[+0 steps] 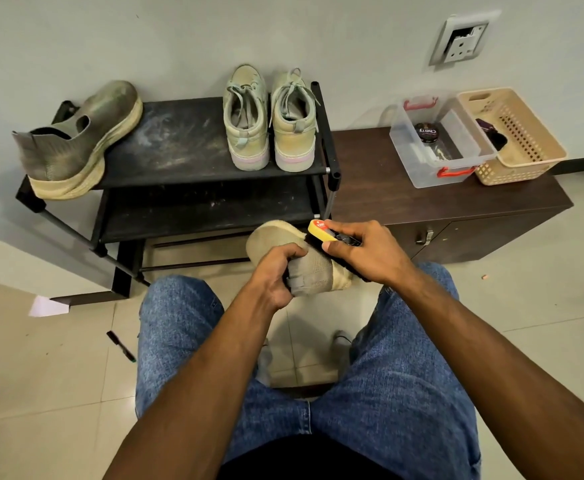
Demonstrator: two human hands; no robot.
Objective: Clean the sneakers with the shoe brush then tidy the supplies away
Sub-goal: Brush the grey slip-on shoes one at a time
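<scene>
My left hand (276, 275) grips a dusty grey knit sneaker (309, 268) by its heel opening, holding it in the air above my knees with the toe pointing away. My right hand (363, 252) is closed on a yellow-backed shoe brush (321, 230), whose black bristles rest against the sneaker's right side. The matching grey sneaker (79, 140) lies at the left end of the black shoe rack (179, 143). A pair of pale green lace-up sneakers (269, 123) stands at the rack's right end, heels toward me.
A dark wooden cabinet (439, 199) stands right of the rack. On it are a clear plastic box (436, 143) holding a polish tin (427, 131), and a beige basket (515, 136). A black pen (120, 346) and white paper (48, 306) lie on the tiled floor at left.
</scene>
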